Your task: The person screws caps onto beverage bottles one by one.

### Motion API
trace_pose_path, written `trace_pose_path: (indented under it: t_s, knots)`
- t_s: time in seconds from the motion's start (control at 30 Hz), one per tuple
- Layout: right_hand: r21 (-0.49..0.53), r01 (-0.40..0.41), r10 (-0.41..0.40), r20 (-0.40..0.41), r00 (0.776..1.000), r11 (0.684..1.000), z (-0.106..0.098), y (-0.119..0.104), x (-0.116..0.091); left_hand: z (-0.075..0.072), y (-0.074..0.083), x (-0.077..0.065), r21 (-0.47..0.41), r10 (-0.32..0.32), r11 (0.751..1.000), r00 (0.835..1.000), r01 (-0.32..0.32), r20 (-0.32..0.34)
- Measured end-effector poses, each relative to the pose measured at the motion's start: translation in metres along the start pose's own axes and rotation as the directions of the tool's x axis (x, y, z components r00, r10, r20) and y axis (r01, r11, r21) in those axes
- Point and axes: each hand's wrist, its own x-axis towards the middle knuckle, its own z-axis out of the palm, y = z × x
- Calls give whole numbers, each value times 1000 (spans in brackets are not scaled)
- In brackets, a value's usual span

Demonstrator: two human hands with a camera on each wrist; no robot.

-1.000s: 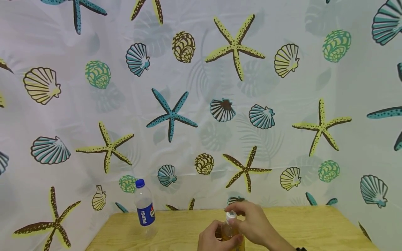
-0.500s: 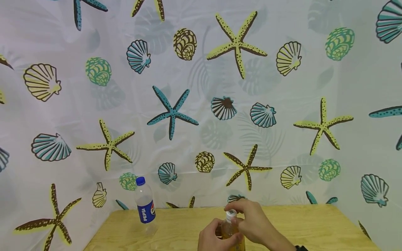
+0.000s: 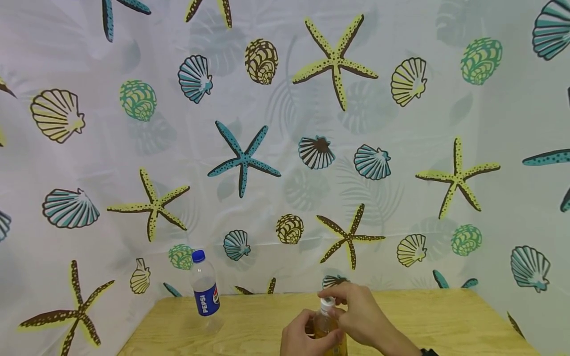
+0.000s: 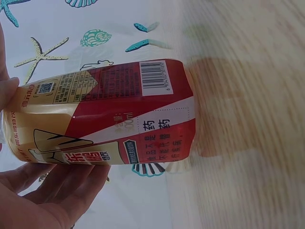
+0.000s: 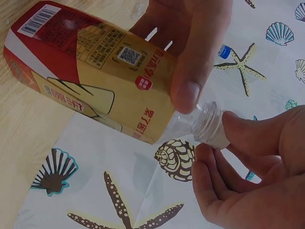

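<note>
A plastic drink bottle with a gold and red label stands on the table, its base against the wood in the left wrist view. My left hand grips it round the upper body, thumb across the front and fingers behind. At the top, my right hand pinches the whitish cap between thumb and fingers. Clear ridges of the neck show just below that cap in the right wrist view. The lower part of the bottle runs out of the head view.
To the left on the wooden table stands a clear bottle with a blue cap and a Pepsi label. A white curtain printed with starfish and shells hangs behind the table and along its sides.
The head view has tipped slightly down, so everything sits a little higher in it. My right thumb and fingers shift slightly at the cap; my left hand keeps its grip on the bottle.
</note>
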Motion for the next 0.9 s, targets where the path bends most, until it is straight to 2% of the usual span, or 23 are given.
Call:
trace_pose_path:
  t_s: [0.2, 0.4, 0.5, 0.73, 0.8, 0.9]
  knots:
    - [-58, -36, 33, -52, 998, 998, 4, 0, -1, -2, 0, 0, -5, -9, 1000, 1000, 9, 20]
    - [-101, 7, -18, -115, 993, 995, 9, 2, 0, -2, 0, 1, -7, -4, 1000, 1000, 4, 27]
    - [-82, 37, -44, -87, 995, 996, 6, 2, 1, -1, 0, 1, -6, 1, 1000, 1000, -1, 13]
    - [15, 62, -63, 75, 995, 998, -4, 3, 2, 0, 0, 1, -4, -8, 1000, 1000, 8, 21]
    - [21, 57, -58, 89, 994, 998, -5, 4, 3, 0, -1, 1, -3, -11, 1000, 1000, 11, 26]
    - [-5, 36, -35, 56, 998, 999, -2, 3, 3, 0, -2, 1, 5, -9, 1000, 1000, 8, 23]
